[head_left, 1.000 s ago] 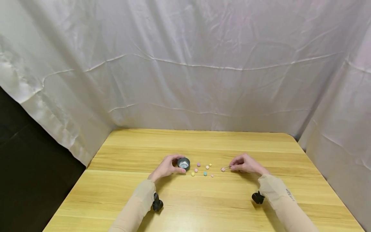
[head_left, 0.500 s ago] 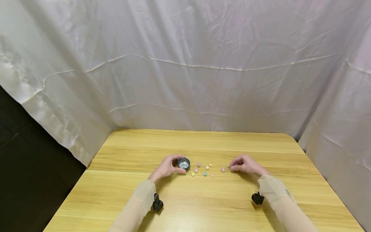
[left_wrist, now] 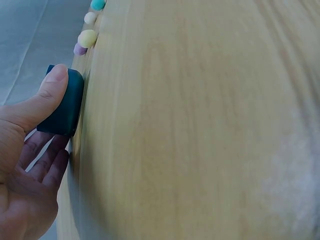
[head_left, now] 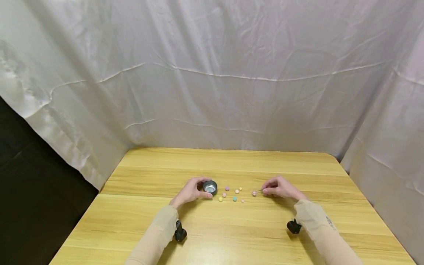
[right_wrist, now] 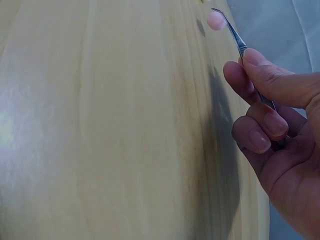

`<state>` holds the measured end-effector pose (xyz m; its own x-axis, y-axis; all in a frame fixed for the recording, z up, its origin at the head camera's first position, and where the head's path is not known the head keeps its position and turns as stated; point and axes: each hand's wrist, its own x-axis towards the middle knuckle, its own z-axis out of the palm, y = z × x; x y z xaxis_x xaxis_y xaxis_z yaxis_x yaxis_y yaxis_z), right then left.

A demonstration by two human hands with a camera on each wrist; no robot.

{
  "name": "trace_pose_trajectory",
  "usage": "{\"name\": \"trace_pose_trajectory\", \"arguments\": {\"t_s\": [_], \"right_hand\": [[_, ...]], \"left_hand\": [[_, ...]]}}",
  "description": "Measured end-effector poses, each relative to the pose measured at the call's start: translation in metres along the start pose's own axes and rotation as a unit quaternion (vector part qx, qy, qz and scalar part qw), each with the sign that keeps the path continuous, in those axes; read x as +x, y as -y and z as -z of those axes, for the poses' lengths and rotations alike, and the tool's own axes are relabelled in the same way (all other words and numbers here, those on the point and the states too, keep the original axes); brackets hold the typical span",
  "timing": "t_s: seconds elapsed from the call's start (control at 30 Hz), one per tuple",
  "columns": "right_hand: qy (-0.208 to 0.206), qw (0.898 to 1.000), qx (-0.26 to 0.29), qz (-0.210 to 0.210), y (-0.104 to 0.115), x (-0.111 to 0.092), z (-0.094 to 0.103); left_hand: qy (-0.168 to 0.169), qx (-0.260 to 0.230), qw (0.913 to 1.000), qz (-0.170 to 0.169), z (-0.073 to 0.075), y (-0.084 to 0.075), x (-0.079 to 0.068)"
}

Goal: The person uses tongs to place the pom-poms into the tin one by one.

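My left hand [head_left: 192, 190] holds a small dark round cup [left_wrist: 72, 100] with a shiny silver inside. Its thumb lies on the near side and the fingers reach around the far side. My right hand [head_left: 279, 186] pinches a pair of metal tweezers [right_wrist: 237, 40] between thumb and forefinger, other fingers curled. At the bent tips is a small pink ball [right_wrist: 216, 21], its shadow on the wood apart from it. Between the hands lie several small balls: a purple ball [head_left: 227, 188], a yellow ball [head_left: 220, 199], a teal ball [head_left: 234, 198] and paler ones.
The wooden table [head_left: 212, 228] ends at the back against a hanging grey-white curtain [head_left: 212, 110]. A black cloth [head_left: 29, 184] hangs at the left. Dark wrist cameras sit on both forearms, the left camera [head_left: 180, 233] close over the table.
The tweezers' arms, spread around the pink ball a second ago, have come together on it. Tweezers and ball have shifted slightly left. The left hand and cup stay put.
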<state>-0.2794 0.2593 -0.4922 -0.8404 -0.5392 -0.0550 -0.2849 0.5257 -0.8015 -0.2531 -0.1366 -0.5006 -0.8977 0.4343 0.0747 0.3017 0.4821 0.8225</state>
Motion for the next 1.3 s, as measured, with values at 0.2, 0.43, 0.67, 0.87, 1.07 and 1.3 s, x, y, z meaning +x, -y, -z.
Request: {"name": "trace_pose_trajectory", "arguments": {"t_s": [0.2,0.43,0.67,0.87,1.07,1.3], "right_hand": [[-0.008,1.0,-0.005,0.012,0.005,0.003,-0.001],[-0.016,0.999,-0.029,0.023,0.018,0.012,-0.005],[-0.021,0.999,-0.021,0.033,0.032,0.025,-0.015],[-0.012,0.999,-0.003,0.041,0.044,0.036,-0.022],[-0.005,0.999,0.0,0.047,0.053,0.046,-0.028],[-0.003,0.998,0.0,0.062,0.061,0.057,-0.036]], "left_hand": [[0.001,-0.004,1.0,0.002,0.0,-0.001,0.0],[-0.003,0.0,1.0,-0.004,0.0,0.0,0.001],[-0.001,0.005,1.0,0.002,0.001,-0.001,0.001],[-0.001,-0.005,1.0,-0.003,0.001,-0.001,0.0],[0.001,-0.004,1.0,-0.002,0.0,0.0,0.0],[0.003,-0.013,0.9999,-0.004,-0.001,0.001,0.0]]}}
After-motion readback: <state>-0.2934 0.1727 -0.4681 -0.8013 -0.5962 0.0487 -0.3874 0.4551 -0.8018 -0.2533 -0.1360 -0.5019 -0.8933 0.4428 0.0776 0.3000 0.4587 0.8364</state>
